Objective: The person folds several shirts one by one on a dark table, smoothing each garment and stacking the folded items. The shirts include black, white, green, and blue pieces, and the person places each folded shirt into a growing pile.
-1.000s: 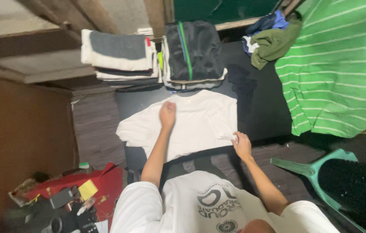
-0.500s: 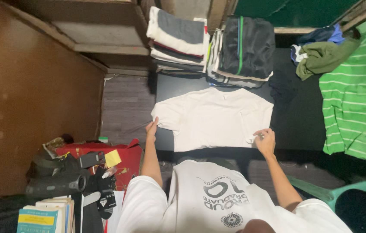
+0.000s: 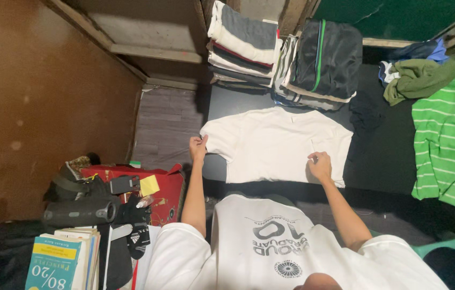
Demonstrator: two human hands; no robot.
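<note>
Shirt: a white shirt (image 3: 278, 142) is lying flat, spread across the dark worktop (image 3: 377, 156) in the upper middle of the frame, neckline pointing toward the top.
Handling: judged light, soft and limp; it is likely sagging wherever it is lifted, so seams, sleeve ends and hem corners are the sound places to take hold.
Left hand: the left hand (image 3: 198, 145) is pinching the end of the sleeve at the shirt's left edge, fingers closed on the cloth.
Right hand: the right hand (image 3: 319, 164) is resting on the lower right part of the shirt, fingers curled; whether it is gripping cloth or only pressing, I cannot tell.
Behind the shirt: two stacks of folded clothes (image 3: 286, 56) are sitting just beyond the neckline, almost touching it.
Right side: an olive bundle (image 3: 420, 78) and a green striped cloth (image 3: 447, 145) are occupying the right of the frame, apart from the shirt.
Left side: a red bag (image 3: 160, 188), a dark cylindrical speaker (image 3: 79, 212) and a pile of books (image 3: 61, 258) are lying at lower left, below worktop level.
Obstruction: the stacks are limiting room at the top edge.
</note>
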